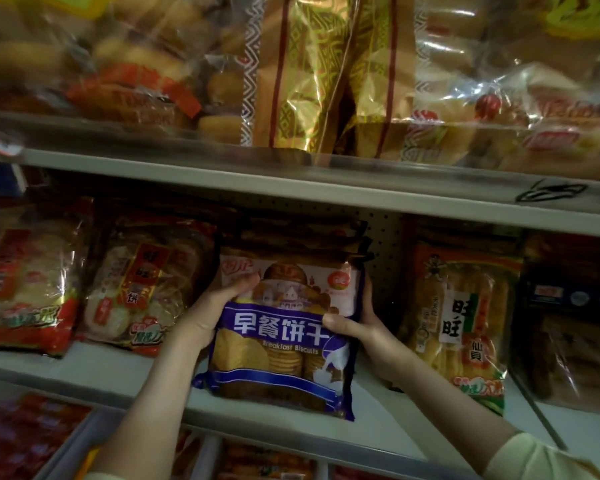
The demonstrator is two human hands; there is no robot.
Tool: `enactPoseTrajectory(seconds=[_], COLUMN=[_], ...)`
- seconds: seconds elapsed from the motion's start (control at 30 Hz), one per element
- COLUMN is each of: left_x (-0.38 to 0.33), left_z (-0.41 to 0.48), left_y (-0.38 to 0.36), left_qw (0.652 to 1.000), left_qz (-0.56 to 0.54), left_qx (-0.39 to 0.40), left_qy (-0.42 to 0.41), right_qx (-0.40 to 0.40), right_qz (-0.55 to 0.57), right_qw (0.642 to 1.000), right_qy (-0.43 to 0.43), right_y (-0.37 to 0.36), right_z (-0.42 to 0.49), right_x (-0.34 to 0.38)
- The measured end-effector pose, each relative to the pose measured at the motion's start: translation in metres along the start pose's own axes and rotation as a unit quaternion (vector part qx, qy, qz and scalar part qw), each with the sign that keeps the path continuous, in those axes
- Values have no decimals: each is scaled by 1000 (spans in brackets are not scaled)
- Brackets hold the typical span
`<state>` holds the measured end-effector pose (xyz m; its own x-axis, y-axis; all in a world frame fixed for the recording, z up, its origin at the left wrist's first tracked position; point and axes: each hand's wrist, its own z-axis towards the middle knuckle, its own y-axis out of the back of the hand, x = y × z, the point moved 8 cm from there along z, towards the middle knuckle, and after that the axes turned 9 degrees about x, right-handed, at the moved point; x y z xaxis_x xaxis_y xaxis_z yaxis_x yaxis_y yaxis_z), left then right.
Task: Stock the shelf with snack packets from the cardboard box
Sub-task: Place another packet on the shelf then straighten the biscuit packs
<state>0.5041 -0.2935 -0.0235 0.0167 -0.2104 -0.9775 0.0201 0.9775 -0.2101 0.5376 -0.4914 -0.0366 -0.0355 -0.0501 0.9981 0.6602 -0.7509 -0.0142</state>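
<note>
A blue and pink packet of breakfast biscuits point(281, 344) stands upright on the middle shelf point(111, 372), its bottom edge near the shelf's front lip. My left hand point(219, 306) grips its left side, thumb across the front near the top. My right hand point(364, 337) grips its right side, thumb pressed on the blue band. More packets of the same kind point(302, 237) stand behind it. The cardboard box is out of view.
Rice-cracker packets point(142, 289) stand left of the biscuits, and another rice-cracker packet point(465, 323) stands to the right. The upper shelf point(326, 192) holds bread and bun bags point(302, 71). A lower shelf with red packets point(25, 434) shows at the bottom left.
</note>
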Motion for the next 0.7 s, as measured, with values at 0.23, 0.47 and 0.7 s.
enactPoseTrajectory(seconds=[0.23,0.47,0.7], left_x=[3,8,3], left_z=[7,13,4], left_y=[-16,-25,-23], left_qw=[1000,999,1000], left_qz=[-7,-9,9], left_qx=[25,41,12], left_qy=[-18,-15,-24], right_qx=[-33,-47,-179], right_qz=[19,36,-181], right_qw=[999,997,958], right_qy=[22,41,134], right_y=[11,14,11], right_z=[-8,-19,-39], right_x=[4,10,47])
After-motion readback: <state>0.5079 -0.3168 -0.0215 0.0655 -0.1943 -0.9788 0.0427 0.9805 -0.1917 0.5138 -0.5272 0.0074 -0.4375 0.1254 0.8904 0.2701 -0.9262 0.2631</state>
